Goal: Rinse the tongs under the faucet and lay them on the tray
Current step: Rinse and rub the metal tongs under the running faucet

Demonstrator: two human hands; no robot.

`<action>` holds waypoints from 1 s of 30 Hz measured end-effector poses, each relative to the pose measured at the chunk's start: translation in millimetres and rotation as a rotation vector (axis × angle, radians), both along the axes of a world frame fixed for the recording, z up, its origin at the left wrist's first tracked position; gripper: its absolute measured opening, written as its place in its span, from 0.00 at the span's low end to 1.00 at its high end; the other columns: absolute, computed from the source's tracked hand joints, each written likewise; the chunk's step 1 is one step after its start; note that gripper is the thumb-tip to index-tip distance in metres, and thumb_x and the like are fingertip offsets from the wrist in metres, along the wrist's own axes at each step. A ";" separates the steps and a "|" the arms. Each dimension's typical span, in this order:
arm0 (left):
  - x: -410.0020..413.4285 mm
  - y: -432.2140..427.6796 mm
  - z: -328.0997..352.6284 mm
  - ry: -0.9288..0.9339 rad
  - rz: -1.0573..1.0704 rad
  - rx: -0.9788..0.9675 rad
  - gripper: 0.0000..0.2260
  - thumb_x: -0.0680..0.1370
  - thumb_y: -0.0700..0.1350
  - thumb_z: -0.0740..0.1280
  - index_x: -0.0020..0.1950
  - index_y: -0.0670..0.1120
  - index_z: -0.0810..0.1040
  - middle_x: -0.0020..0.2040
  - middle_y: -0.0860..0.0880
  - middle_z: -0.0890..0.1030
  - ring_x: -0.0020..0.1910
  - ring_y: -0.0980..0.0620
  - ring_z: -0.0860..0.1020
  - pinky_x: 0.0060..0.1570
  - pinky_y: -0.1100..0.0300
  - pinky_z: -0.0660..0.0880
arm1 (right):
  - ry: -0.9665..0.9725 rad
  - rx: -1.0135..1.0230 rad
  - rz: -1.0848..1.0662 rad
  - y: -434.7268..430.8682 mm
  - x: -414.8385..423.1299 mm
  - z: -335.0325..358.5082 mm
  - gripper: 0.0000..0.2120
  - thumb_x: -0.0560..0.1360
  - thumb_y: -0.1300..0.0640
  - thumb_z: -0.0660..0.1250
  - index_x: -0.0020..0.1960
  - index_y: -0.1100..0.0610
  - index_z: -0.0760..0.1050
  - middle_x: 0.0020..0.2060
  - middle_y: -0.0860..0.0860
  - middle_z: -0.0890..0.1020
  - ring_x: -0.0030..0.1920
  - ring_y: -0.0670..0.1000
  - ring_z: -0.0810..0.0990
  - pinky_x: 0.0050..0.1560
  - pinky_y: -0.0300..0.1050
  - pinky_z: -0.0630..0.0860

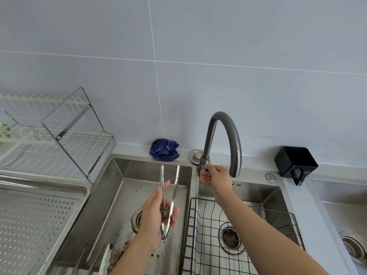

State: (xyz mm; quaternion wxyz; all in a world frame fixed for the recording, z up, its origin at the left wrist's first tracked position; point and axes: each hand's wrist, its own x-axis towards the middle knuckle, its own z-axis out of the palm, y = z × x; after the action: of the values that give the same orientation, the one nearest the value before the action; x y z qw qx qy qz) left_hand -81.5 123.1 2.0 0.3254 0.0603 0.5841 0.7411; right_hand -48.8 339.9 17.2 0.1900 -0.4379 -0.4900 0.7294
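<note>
Tongs (175, 185) gripped at hinge end by left hand (156, 213), right hand (215, 175) on faucet lever (206, 170), hold unclear; open water gently, then bring toothed tips under spout (235, 171)

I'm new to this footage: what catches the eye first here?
The left hand holds open steel tongs over the left basin, tips toward the wall. The right hand reaches the base of the dark arched faucet. A crumpled blue cloth lies behind, against the wall.

2 bare forearms, L hand (156, 213), R hand (215, 176), uncovered to frame edge
</note>
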 end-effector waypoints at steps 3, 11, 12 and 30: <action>-0.4 0.0 -3.1 -0.002 0.006 -0.009 0.17 0.81 0.60 0.60 0.66 0.58 0.79 0.36 0.37 0.80 0.27 0.45 0.76 0.27 0.55 0.74 | 0.003 -0.018 0.007 0.6 -2.1 -1.9 0.12 0.83 0.57 0.66 0.57 0.67 0.79 0.46 0.64 0.86 0.40 0.55 0.86 0.38 0.41 0.85; 6.0 0.1 -7.0 -0.018 0.030 -0.017 0.18 0.78 0.61 0.61 0.65 0.60 0.79 0.37 0.37 0.81 0.27 0.44 0.76 0.28 0.55 0.75 | 0.072 -0.011 -0.020 -1.1 -0.1 -11.8 0.12 0.83 0.58 0.66 0.56 0.69 0.79 0.43 0.64 0.85 0.39 0.55 0.86 0.40 0.43 0.85; 6.6 -0.4 -6.8 -0.021 0.033 -0.019 0.18 0.78 0.61 0.61 0.65 0.60 0.79 0.37 0.37 0.81 0.27 0.44 0.77 0.28 0.55 0.76 | 0.091 -0.005 -0.018 -1.5 0.6 -12.8 0.13 0.83 0.58 0.66 0.56 0.70 0.79 0.44 0.64 0.85 0.39 0.55 0.85 0.40 0.43 0.85; 42.6 10.1 -14.9 0.168 0.041 -0.333 0.16 0.79 0.39 0.70 0.59 0.58 0.77 0.37 0.45 0.84 0.30 0.47 0.81 0.30 0.58 0.77 | 0.095 -0.138 0.075 -20.6 73.4 -26.1 0.14 0.85 0.57 0.61 0.56 0.67 0.80 0.40 0.60 0.86 0.36 0.55 0.84 0.36 0.47 0.82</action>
State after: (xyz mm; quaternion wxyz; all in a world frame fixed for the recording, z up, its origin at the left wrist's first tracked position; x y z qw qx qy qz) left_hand -38.9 133.2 -12.9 0.2657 0.0554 0.7248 0.6332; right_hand 24.6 319.3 -8.9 0.1552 -0.3962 -0.4452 0.7879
